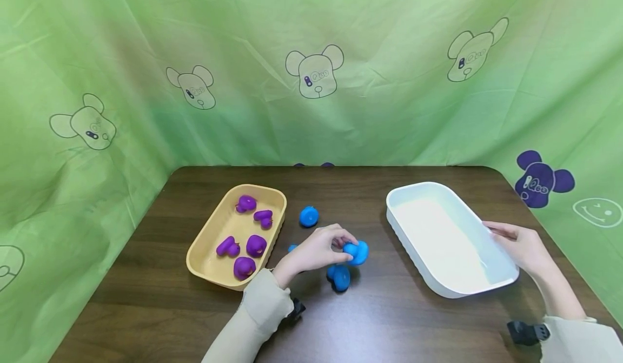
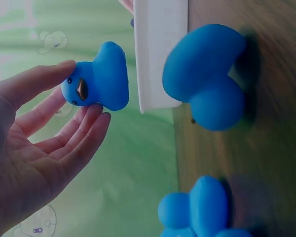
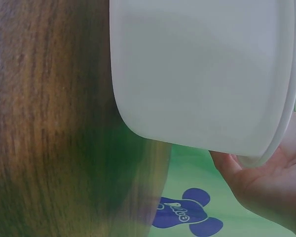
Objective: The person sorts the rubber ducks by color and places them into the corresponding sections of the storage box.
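My left hand (image 1: 318,248) pinches a blue rubber duck (image 2: 108,76) by its head between thumb and fingers, holding it up off the table. Close below it in the head view is another blue duck (image 1: 342,279) on the table; one more (image 1: 309,217) sits farther back, and part of another (image 1: 292,248) shows behind the left wrist. At the right, a white tray (image 1: 413,249) stands with its right rim in the grip of my right hand (image 1: 521,246). The right wrist view shows that hand (image 3: 266,182) at the tray's corner, some fingers hidden behind the wall.
To the left stands a yellow tray (image 1: 206,244) with several purple ducks (image 1: 245,268) inside. All of it rests on a dark wooden table (image 1: 384,325). A green curtain (image 1: 389,125) with bear-head prints hangs around the back and sides.
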`<state>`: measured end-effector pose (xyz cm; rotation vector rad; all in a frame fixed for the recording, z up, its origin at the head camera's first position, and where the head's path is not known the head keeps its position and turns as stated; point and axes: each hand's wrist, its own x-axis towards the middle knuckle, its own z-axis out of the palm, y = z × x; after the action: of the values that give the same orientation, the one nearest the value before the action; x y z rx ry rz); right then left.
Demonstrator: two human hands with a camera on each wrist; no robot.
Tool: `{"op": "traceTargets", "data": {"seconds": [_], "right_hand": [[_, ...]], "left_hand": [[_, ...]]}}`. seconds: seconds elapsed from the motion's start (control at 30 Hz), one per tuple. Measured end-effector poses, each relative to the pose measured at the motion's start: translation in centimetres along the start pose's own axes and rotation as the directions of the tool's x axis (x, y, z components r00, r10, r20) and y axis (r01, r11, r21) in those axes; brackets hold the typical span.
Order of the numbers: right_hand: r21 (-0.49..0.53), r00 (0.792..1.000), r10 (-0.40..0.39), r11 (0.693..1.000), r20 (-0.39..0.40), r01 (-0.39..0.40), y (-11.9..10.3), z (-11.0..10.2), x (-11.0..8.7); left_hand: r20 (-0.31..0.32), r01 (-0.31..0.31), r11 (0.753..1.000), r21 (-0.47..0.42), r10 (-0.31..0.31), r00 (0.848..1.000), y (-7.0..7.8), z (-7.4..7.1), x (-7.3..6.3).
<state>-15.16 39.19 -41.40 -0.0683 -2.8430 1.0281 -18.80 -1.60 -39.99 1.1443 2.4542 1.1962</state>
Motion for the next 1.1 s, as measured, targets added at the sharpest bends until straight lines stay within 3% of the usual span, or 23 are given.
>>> {"op": "traceTargets", "data": {"seconds": [0.37, 0.63, 1.1], "right_hand": [[0.006, 1.000, -0.007, 1.000, -0.001, 0.007, 0.1, 0.0, 0.1], [0.003, 1.000, 0.007, 1.000, 0.011, -0.007, 0.1, 0.0, 0.0], [0.002, 0.999, 0.024, 1.000, 0.026, -0.024, 0.0, 0.0, 0.0]], "left_hand": [[-0.014, -0.001, 1.000, -0.024, 0.000, 1.000, 1.0, 0.6, 2.4], [-0.003, 0.014, 1.000, -0.004, -0.014, 1.000, 1.0, 0.7, 4.3], [-0.057, -0.013, 1.000, -0.004, 0.012, 0.998, 1.6, 0.7, 7.8]]}}
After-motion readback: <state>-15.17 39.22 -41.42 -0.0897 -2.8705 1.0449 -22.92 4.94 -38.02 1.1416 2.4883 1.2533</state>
